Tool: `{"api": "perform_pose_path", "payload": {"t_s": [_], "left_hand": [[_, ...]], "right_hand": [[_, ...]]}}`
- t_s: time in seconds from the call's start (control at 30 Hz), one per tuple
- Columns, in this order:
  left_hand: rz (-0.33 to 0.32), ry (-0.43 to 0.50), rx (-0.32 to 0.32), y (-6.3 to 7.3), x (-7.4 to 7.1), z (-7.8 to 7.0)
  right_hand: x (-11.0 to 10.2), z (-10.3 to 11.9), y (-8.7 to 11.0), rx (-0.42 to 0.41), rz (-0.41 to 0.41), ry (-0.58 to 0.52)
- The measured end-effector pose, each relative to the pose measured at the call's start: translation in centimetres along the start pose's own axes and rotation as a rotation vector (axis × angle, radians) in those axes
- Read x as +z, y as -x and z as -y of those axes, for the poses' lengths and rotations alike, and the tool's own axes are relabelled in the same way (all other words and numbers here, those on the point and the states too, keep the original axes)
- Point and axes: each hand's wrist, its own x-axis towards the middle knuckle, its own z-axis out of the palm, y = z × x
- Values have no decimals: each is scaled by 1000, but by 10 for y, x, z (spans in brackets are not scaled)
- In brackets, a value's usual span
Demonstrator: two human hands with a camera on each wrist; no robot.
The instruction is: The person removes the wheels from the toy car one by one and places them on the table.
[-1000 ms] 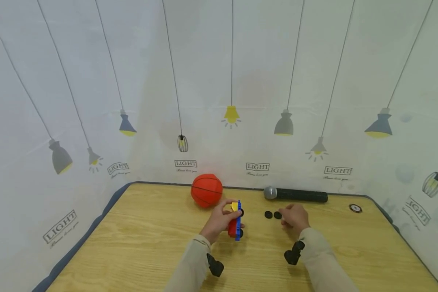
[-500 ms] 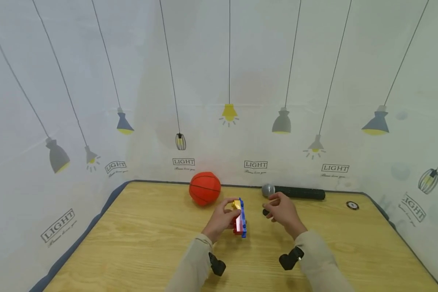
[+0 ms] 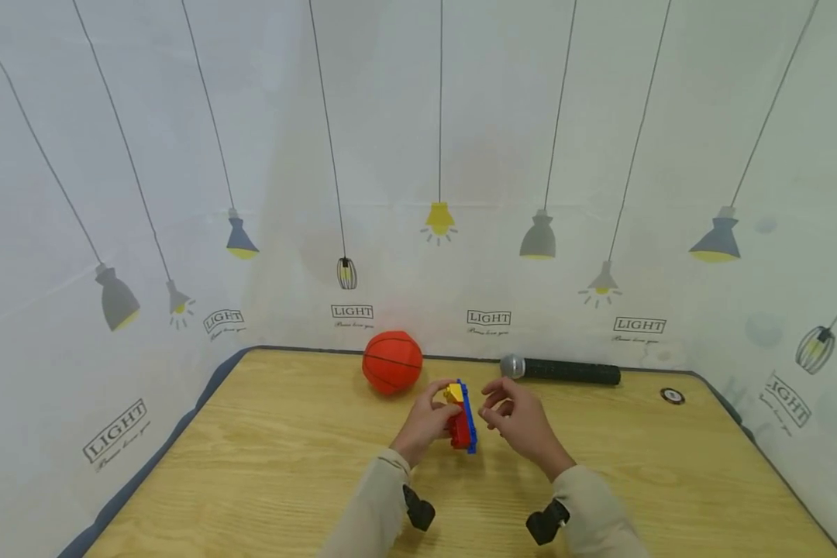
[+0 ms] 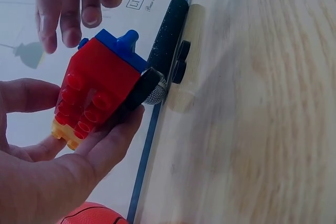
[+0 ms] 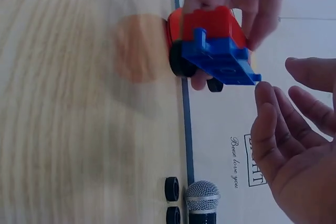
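Note:
My left hand (image 3: 424, 425) grips a toy car (image 3: 462, 418) built of red, yellow and blue blocks, held up over the table. Its blue base, studded red block (image 4: 92, 87) and yellow end (image 4: 65, 132) show in the left wrist view. Black wheels (image 5: 181, 59) sit along one side of the base. Just right of the car is my right hand (image 3: 519, 418), fingers loosely bent, nothing between them; the fingertips (image 5: 264, 92) come close to the base's corner in the right wrist view. Two loose black wheels (image 5: 172, 189) stand on the table, hidden behind that hand in the head view.
A red ball (image 3: 393, 363) with black lines lies at the back of the wooden table (image 3: 286, 465). Near the back edge lies a black microphone (image 3: 572, 370) with a silver head. A small round disc (image 3: 673, 396) is at the far right. A printed curtain (image 3: 418, 116) surrounds the table.
My right hand has left the loose wheels and moved left to beside the toy car. The left hand has tilted the car, turning its wheeled side out of the head view.

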Motion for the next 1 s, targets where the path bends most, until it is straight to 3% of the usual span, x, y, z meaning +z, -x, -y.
{"api": "perform_pose_path", "payload": {"t_s": [0.2,0.53,0.8,1.0], "left_hand": [[-10,31,12,-1,4,1],[-78,78,-10,-1,9,-1],[-74,129,-13,2,10,-1],[-44,122,-14,6,7,0]], "right_hand": [[13,-2,8,-97,-15,151],[25,-1,15,-178,-55,283],[29,-5,15,-227,-116,374],[28,-6,13,-253,-140,374]]}}
